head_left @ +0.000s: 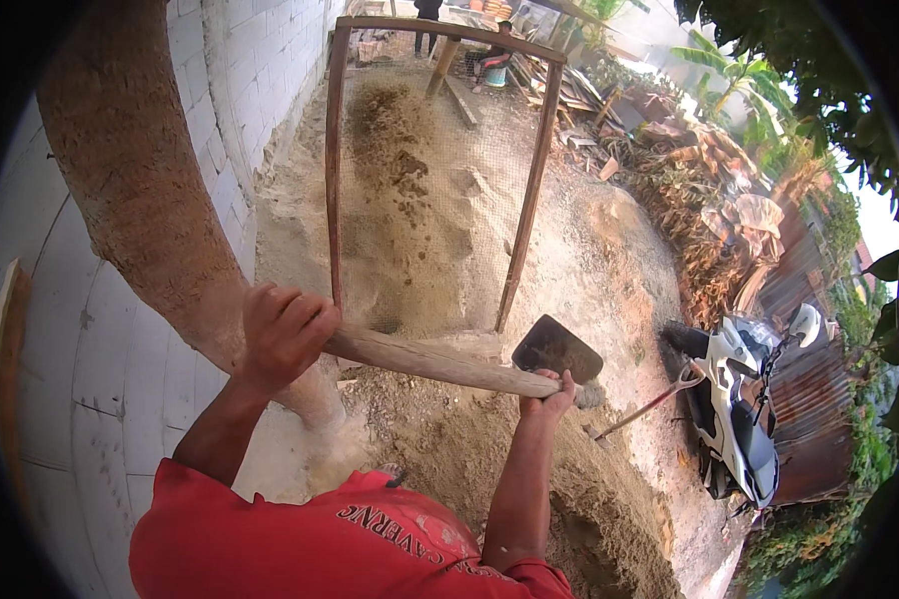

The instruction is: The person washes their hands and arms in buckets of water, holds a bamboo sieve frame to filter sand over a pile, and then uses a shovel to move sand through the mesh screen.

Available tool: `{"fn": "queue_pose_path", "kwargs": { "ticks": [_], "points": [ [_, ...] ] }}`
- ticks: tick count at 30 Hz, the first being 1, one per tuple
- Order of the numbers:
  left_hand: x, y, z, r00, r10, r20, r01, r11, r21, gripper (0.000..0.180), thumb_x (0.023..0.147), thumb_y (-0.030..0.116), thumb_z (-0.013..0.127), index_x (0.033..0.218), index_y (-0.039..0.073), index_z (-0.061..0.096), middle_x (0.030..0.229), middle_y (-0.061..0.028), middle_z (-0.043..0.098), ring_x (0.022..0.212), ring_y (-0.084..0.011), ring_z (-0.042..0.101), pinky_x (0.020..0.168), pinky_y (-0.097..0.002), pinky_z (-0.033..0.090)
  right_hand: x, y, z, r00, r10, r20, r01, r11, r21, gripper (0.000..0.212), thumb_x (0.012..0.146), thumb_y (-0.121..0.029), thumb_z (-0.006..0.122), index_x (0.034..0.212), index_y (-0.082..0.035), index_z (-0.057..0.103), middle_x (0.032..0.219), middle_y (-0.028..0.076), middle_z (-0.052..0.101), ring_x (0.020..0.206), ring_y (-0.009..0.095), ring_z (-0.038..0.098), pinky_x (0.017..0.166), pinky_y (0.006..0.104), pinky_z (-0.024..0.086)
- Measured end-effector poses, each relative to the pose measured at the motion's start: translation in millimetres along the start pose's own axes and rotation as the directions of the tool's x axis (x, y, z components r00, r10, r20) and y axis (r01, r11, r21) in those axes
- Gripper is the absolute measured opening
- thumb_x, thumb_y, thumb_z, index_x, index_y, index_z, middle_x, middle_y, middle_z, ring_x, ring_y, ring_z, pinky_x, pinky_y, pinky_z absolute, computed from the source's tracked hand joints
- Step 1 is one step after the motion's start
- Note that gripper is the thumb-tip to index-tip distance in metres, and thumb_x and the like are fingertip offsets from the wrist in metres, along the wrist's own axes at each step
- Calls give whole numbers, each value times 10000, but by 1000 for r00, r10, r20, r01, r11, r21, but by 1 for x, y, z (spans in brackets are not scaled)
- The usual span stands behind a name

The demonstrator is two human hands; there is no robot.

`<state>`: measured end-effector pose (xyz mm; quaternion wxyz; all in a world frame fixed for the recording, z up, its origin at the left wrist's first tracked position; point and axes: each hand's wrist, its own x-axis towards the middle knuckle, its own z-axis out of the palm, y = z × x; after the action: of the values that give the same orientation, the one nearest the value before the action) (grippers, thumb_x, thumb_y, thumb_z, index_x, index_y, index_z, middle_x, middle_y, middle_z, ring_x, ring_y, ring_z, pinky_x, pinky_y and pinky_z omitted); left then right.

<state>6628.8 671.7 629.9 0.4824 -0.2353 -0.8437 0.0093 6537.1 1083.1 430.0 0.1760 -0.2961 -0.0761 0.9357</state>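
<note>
Both hands grip a hoe by its thick wooden handle, held roughly level across my front. My left hand is wrapped round the handle's left end. Lower and further right, my right hand closes round the handle close to the head. The dark, flat hoe blade stands just beyond that hand, with no load seen on it. Ahead leans a wooden-framed mesh screen. A clump of sandy soil and loose grains show against the mesh, blurred as if in the air.
A tree trunk rises at close left, before a block wall. Below me lies a sand heap. To the right are another long-handled tool, a white motorcycle and dry leaf debris. Two people are at the back.
</note>
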Motion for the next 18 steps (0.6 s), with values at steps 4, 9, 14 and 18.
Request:
{"fn": "queue_pose_path", "kwargs": {
  "ticks": [4, 9, 14, 18],
  "points": [
    [-28, 65, 93, 985, 60, 165, 11, 917, -399, 131, 743, 142, 643, 872, 147, 624, 859, 14, 567, 919, -186, 548, 862, -373, 404, -42, -85, -132, 934, -213, -287, 207, 977, -50, 201, 920, -211, 520, 882, -55, 399, 711, 61, 456, 613, 202, 512, 564, 328, 503],
    [-40, 175, 136, 648, 545, 531, 82, 644, -761, 266, 678, 245, 734, 910, 128, 677, 848, -70, 639, 882, -285, 601, 925, -437, 400, -159, -194, -289, 653, -442, -615, 462, 876, -140, 225, 907, -228, 542, 775, -109, 404, 709, 45, 465, 612, 195, 504, 593, 355, 491],
    [-41, 308, 169, -340, 902, 268, 217, 352, -911, 327, 698, 268, 732, 964, 81, 699, 774, -119, 674, 665, -282, 642, 618, -430, 498, -289, -234, -369, 308, -475, -824, 609, 764, -213, 257, 859, -245, 565, 711, -125, 393, 645, 17, 436, 618, 191, 484, 612, 361, 482],
    [-97, 376, 187, -646, 763, -20, 574, 469, -671, 285, 733, 239, 751, 947, 69, 674, 806, -71, 682, 608, -182, 615, 518, -348, 474, -335, -230, -351, 157, -421, -893, 595, 762, -254, 203, 883, -242, 587, 882, -78, 467, 798, 73, 515, 683, 239, 531, 654, 426, 505]
  ]
}}
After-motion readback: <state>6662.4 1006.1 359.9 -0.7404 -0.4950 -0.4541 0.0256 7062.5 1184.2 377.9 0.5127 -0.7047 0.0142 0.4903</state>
